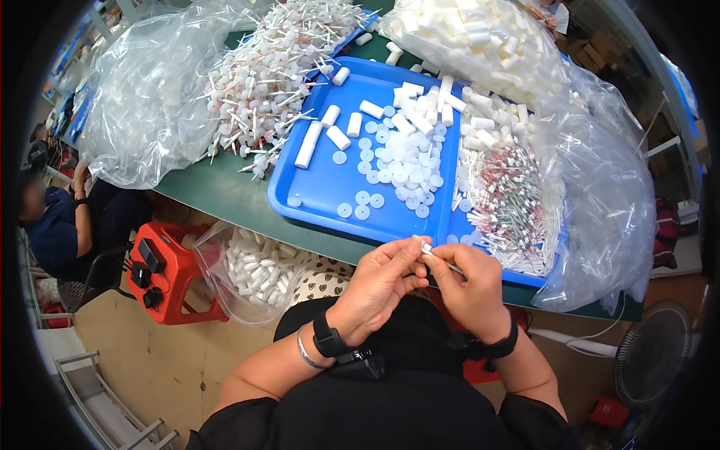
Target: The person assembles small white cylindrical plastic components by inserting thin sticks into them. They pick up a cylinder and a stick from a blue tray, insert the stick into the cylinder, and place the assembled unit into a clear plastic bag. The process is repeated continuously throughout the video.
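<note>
My left hand (381,283) and my right hand (471,281) meet just in front of the table edge. Between their fingertips is a small white piece (425,247), pinched from both sides; its exact kind is too small to tell. Beyond them lies a blue tray (322,191) with a heap of translucent round discs (405,171) and several white cylinders (338,137). Beside it, a second blue tray (456,229) carries thin white sticks with red and green wires (514,184), and more white cylinders at its far end.
Joined stick-and-disc pieces (259,82) are piled far left on the green table (221,201). Clear plastic bags (142,97) flank the work; one bulging bag (480,37) holds white cylinders. Below are a red stool (180,262), another filled bag (259,274) and a fan (652,352). A person (60,225) sits left.
</note>
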Demonstrator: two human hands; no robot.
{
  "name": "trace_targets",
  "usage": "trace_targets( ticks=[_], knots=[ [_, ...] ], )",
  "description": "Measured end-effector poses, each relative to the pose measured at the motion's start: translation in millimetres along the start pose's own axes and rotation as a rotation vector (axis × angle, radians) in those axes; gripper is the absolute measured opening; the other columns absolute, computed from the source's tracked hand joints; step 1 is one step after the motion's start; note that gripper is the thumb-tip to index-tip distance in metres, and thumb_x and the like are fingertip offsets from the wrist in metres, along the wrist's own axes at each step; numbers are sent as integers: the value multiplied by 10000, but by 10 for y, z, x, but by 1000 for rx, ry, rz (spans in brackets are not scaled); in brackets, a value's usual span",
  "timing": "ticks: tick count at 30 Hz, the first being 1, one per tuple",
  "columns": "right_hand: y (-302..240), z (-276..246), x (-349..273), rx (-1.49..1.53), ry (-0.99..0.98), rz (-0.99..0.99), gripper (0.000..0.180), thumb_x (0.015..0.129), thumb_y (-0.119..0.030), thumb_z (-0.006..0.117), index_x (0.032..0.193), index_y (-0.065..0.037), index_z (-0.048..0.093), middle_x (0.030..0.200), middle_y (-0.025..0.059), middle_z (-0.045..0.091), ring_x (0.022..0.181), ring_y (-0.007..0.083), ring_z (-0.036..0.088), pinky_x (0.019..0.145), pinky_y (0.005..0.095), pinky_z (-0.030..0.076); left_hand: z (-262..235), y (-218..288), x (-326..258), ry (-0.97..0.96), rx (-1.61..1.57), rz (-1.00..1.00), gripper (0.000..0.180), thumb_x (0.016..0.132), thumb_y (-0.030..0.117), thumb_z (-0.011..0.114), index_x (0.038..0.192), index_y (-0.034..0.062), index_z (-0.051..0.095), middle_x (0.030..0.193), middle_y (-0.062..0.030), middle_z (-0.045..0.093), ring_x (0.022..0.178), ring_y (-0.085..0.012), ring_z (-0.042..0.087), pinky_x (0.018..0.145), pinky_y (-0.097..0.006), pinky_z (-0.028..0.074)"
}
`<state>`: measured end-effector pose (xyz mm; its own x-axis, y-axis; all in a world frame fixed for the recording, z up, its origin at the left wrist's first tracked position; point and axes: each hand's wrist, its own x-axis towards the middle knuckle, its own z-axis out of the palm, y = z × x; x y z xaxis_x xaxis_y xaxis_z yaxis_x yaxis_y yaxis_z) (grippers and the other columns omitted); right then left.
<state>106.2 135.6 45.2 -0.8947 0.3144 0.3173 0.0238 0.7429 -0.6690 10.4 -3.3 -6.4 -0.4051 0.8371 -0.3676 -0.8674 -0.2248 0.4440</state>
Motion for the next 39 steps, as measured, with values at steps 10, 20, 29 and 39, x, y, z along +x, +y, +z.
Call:
trace_targets(
  ticks=[10,20,29,39],
  knots=[
    [781,-265,635,-698,-269,-363,60,757,-32,597,802,-43,635,812,91,615,878,285,583,798,393,491,42,106,-41,56,77,111,330,1043,317,600,1188,23,636,1081,-121,710,997,-199,725,874,-318,606],
    [647,-377,662,-625,-322,-464,91,774,-43,653,864,-51,645,833,83,625,869,274,592,787,386,477,0,135,-11,101,98,164,323,1051,263,594,1247,8,609,1074,-124,709,1008,-213,723,890,-317,603],
    [165,-460,263,62,-279,22,107,934,-40,679,1022,-8,626,856,128,686,731,290,696,651,367,538,159,271,12,81,73,276,363,1063,256,567,1310,-11,560,1103,-145,701,1084,-240,705,957,-329,590],
    [172,-405,207,-51,-214,-121,126,902,-28,709,1003,2,639,834,133,673,704,294,671,636,372,527,142,204,18,93,63,256,357,1048,206,599,1310,-33,564,1107,-130,688,1071,-223,699,954,-311,584]
  ],
)
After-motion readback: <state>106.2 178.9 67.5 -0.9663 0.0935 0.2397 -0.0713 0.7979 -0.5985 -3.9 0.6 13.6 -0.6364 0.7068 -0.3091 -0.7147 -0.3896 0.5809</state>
